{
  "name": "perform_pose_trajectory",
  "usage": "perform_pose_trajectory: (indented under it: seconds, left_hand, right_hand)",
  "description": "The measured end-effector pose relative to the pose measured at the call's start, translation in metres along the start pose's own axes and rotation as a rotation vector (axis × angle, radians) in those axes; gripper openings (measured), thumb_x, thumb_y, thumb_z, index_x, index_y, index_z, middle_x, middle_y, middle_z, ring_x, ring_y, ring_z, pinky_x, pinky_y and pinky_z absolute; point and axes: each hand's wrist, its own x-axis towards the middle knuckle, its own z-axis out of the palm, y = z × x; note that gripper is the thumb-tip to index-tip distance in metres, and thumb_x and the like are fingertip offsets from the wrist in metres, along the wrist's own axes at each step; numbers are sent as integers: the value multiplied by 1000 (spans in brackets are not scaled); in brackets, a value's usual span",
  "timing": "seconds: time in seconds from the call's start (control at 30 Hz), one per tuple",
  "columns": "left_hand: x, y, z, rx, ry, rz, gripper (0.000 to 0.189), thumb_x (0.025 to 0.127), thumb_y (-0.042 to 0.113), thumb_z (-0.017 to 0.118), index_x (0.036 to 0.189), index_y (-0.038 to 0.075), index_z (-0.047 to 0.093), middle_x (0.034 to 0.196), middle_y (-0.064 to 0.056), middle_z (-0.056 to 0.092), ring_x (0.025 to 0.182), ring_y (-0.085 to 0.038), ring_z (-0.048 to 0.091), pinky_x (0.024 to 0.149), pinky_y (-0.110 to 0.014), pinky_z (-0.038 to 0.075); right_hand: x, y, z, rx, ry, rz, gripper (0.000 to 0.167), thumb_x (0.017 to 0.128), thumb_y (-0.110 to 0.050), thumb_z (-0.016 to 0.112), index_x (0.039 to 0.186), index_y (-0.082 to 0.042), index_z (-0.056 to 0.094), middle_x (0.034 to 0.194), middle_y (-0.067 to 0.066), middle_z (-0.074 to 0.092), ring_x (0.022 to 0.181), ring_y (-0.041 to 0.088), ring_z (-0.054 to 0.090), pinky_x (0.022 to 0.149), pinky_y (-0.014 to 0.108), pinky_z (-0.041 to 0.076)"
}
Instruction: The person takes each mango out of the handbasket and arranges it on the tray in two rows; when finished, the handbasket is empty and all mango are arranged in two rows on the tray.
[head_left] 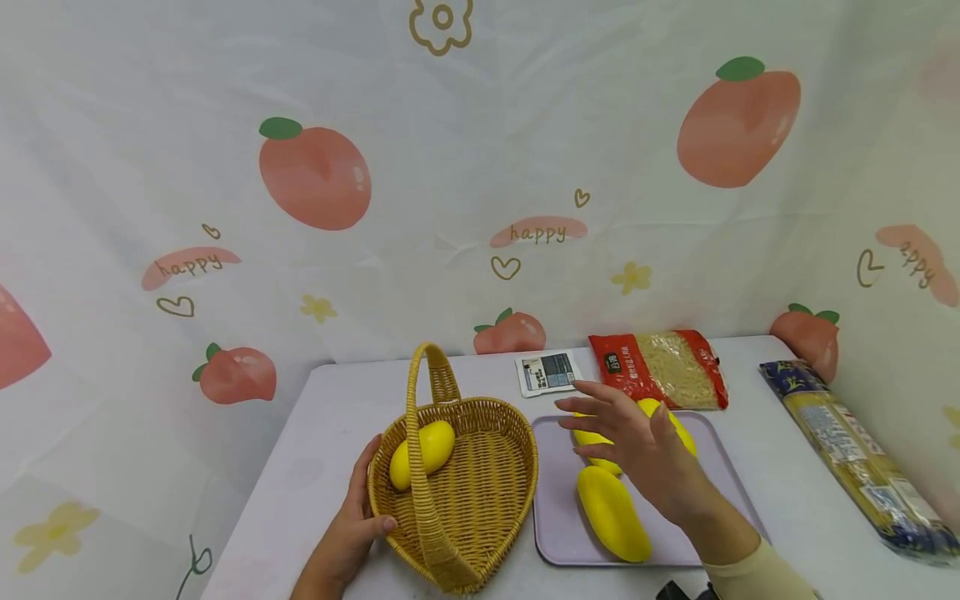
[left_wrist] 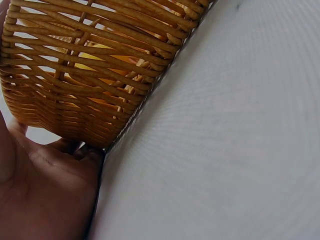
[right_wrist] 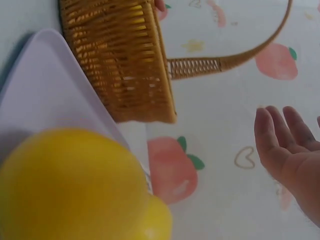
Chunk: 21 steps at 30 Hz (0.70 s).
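My left hand [head_left: 348,521] grips the left side of a heart-shaped wicker basket [head_left: 480,475], its thumb at the rim and its fingers along the outer wall. In the left wrist view the palm lies low against the woven side [left_wrist: 75,95]. One yellow mango [head_left: 437,446] lies inside the basket, left of centre, partly behind the handle. Over the lilac tray [head_left: 555,533] my right hand [head_left: 637,442] hovers with fingers spread, holding nothing. Three mangoes are on that tray: one at the front [head_left: 611,512], two farther back and partly hidden by the hand.
Behind the tray lie a red bag of dry food [head_left: 663,367] and a small white packet [head_left: 547,372]. A long blue-and-yellow noodle pack [head_left: 855,458] lies along the table's right side. A peach-printed cloth [head_left: 420,275] hangs behind the table.
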Motion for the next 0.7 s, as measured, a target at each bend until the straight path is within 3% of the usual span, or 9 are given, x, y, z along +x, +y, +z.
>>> perform_pose_trajectory:
  seconds: [0.17, 0.37, 0.7]
  left_hand:
    - [1, 1, 0, -1, -3, 0, 125, 88, 20, 93, 177, 27, 5, 180, -6, -4, 161, -34, -3, 111, -12, 25]
    - [0, 0, 0, 4, -2, 1, 124, 88, 21, 93, 177, 29, 6, 180, -8, -5, 162, -35, -4, 111, -12, 25]
    - [1, 0, -1, -9, -20, 10, 122, 90, 22, 92, 176, 31, 7, 180, -7, -4, 161, -30, 2, 113, -15, 26]
  right_hand:
    - [11, 8, 15, 48, -35, 4, 79, 112, -61, 7, 174, -16, 25, 167, 28, 36, 148, 45, 41, 112, 61, 40]
    - [26, 16, 35, 102, -47, -3, 82, 111, -65, 7, 173, -14, 28, 164, 31, 37, 147, 52, 39, 111, 65, 39]
    - [66, 46, 66, 150, -34, 102, 87, 113, -67, 15, 169, -1, 27, 162, 30, 42, 145, 47, 44, 111, 62, 41]
